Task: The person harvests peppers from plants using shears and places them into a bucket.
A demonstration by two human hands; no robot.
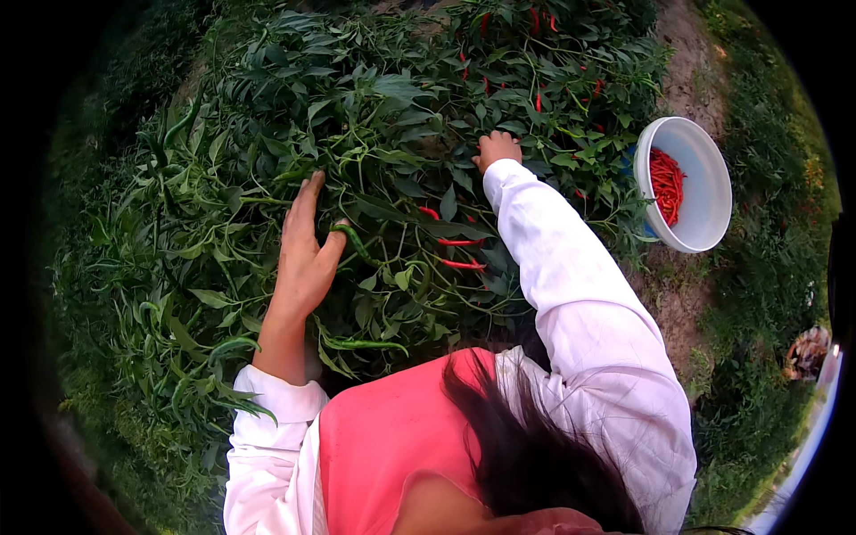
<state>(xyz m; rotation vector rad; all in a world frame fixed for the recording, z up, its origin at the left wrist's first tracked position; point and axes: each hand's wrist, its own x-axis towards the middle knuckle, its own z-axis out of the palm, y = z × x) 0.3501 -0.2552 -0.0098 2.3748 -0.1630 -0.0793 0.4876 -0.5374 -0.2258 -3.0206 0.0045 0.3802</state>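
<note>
Chili pepper plants [401, 174] with dense green leaves spread before me. My left hand [307, 247] presses against the foliage at the left, fingers extended and thumb apart; a green chili pepper [356, 242] hangs by the thumb tip. Further forward and to the right, my right hand [497, 150] reaches among the leaves with bent fingers. A bit of red shows at its fingertips, but whether it grips a pepper cannot be told. Several ripe red chili peppers [460, 242] hang between the two hands, nearer my body.
A white plastic bucket [715, 180] holding picked red chili peppers [665, 187] stands at the right beside the plants. Bare soil [669, 314] runs along that side, with another green row [749, 294] beyond. More red chili peppers [538, 101] hang farther forward.
</note>
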